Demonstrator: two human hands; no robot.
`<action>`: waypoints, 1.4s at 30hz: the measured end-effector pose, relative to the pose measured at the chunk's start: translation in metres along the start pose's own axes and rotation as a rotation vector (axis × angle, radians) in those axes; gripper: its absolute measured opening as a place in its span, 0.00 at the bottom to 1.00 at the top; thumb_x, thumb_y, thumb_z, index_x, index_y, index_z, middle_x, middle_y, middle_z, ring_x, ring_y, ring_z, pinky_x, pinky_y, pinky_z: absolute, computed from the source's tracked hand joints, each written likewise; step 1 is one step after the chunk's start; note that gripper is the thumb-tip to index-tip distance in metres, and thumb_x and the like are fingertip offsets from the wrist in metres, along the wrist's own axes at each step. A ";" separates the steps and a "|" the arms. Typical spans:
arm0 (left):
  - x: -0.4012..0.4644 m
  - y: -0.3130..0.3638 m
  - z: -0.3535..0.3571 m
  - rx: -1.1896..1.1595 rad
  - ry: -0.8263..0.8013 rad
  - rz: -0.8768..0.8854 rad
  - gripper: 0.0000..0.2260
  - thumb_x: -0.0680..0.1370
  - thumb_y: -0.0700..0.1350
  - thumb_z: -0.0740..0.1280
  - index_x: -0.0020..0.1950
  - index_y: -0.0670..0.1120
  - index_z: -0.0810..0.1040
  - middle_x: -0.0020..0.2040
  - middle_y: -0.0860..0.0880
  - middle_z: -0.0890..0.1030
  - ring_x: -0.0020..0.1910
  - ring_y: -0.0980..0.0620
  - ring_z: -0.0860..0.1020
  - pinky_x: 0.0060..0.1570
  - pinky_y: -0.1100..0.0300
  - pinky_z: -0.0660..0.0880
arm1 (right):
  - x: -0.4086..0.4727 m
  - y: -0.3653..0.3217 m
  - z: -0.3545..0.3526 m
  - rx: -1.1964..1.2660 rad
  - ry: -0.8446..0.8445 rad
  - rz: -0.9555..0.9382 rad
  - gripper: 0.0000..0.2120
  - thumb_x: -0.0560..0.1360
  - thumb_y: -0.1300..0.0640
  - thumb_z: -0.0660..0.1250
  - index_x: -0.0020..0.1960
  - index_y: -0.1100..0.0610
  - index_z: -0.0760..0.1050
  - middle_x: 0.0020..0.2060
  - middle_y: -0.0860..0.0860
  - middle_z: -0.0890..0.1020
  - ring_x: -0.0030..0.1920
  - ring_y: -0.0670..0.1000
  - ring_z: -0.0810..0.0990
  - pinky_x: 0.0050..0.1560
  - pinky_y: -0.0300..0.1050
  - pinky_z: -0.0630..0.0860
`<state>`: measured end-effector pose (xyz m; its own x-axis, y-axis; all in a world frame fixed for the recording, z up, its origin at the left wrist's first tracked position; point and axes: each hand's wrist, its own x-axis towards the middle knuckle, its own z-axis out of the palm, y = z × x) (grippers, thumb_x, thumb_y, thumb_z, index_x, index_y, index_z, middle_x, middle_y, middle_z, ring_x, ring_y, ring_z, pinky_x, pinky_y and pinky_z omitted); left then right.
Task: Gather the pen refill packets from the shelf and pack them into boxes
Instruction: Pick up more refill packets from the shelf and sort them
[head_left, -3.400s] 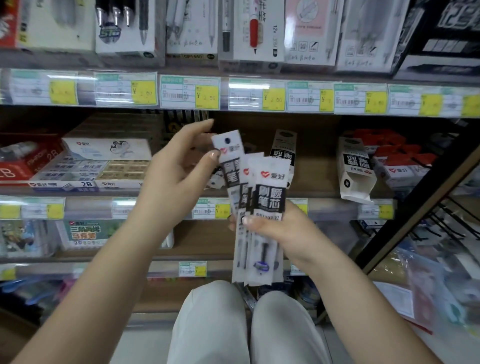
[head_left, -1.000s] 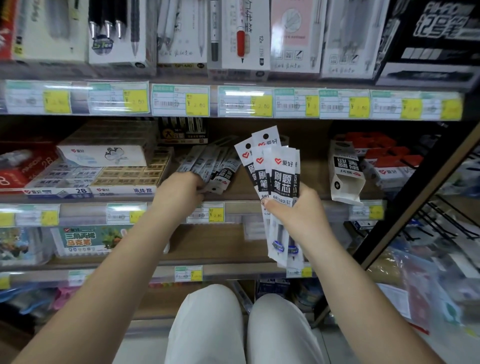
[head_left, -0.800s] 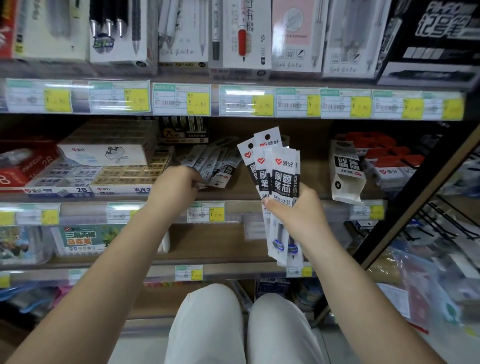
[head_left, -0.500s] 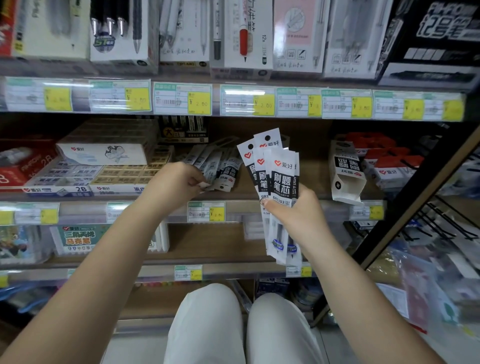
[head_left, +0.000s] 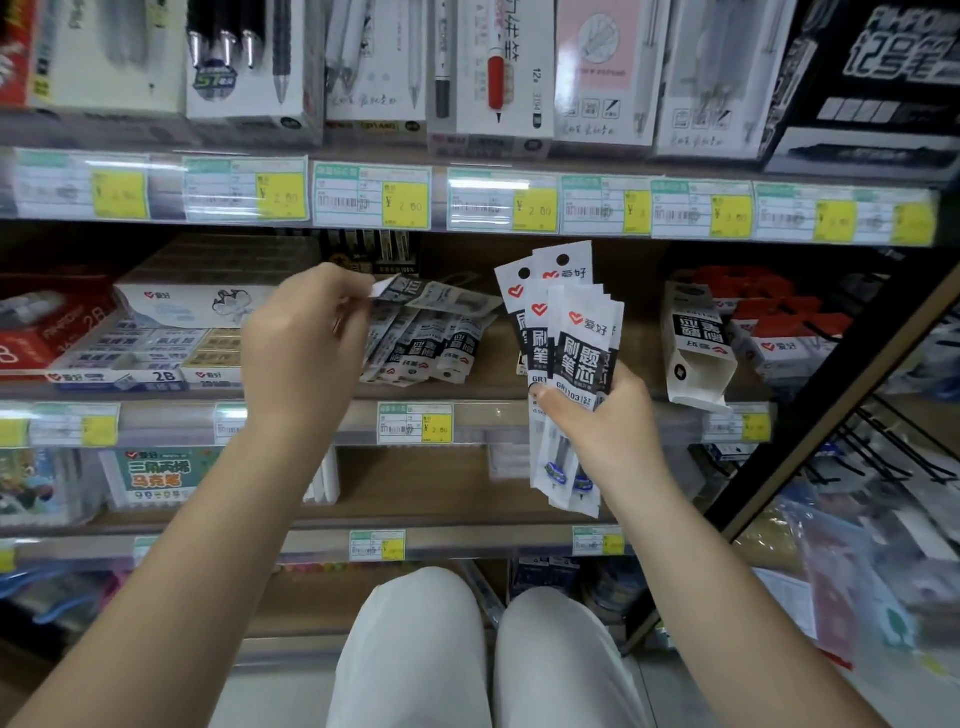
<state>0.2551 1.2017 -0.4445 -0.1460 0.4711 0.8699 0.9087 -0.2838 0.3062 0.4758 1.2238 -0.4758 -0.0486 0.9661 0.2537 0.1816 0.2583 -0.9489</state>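
Packets (head_left: 423, 345) lie loose on shelf (head_left: 498, 387) beside open box (head_left: 696, 348).

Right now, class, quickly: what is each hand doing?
Left hand: pinching one white-and-black plastic refill packet off the shelf pile.
Right hand: gripping a fanned bundle of white-and-black refill packets.

White-and-black pen refill packets (head_left: 576, 358) read "GR1103"; yellow shelf price tag (head_left: 535, 210) reads "¥2.00"; flat white eraser box (head_left: 163, 375) reads "2B".

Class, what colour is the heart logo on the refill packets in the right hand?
Red, on white packets with a black band, seen in the head view.
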 end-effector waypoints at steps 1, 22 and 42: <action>0.001 0.002 -0.005 -0.023 0.027 0.005 0.04 0.74 0.34 0.67 0.47 0.37 0.80 0.43 0.42 0.83 0.41 0.43 0.82 0.38 0.50 0.79 | -0.001 -0.001 0.000 0.011 0.009 -0.015 0.12 0.72 0.61 0.72 0.50 0.48 0.75 0.43 0.37 0.80 0.45 0.34 0.79 0.41 0.28 0.73; 0.004 0.064 -0.015 -0.799 -0.283 -0.577 0.05 0.74 0.36 0.69 0.44 0.45 0.78 0.33 0.53 0.82 0.31 0.57 0.79 0.31 0.63 0.77 | -0.030 -0.024 0.028 0.201 -0.331 0.129 0.10 0.70 0.62 0.73 0.46 0.48 0.78 0.41 0.42 0.85 0.45 0.42 0.83 0.49 0.44 0.78; -0.078 0.082 0.077 -1.054 -0.754 -0.999 0.06 0.72 0.40 0.71 0.46 0.50 0.83 0.49 0.46 0.85 0.51 0.49 0.82 0.57 0.51 0.76 | -0.018 0.036 0.007 -0.021 -0.383 0.255 0.23 0.69 0.68 0.68 0.58 0.48 0.71 0.55 0.50 0.80 0.58 0.49 0.78 0.60 0.46 0.75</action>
<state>0.3711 1.2061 -0.5165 0.0223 0.9946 -0.1019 -0.1230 0.1038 0.9870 0.4758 1.2160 -0.5156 -0.3589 0.9300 -0.0791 0.2543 0.0159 -0.9670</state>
